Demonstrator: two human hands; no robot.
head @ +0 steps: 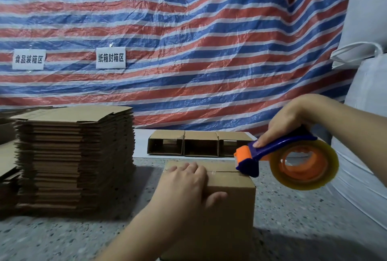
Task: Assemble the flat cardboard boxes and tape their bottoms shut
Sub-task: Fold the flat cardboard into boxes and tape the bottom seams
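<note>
An assembled cardboard box stands on the speckled floor in front of me, its folded flaps facing up with a seam across the top. My left hand rests flat on the top, thumb down the near side. My right hand grips the blue handle of a tape dispenser with an orange hub and a roll of clear tape. The dispenser's orange and blue head touches the box's far right top edge at the seam.
A tall stack of flat cardboard boxes stands to the left. Three assembled boxes lie on their sides at the back by a striped tarp. White sacks fill the right side.
</note>
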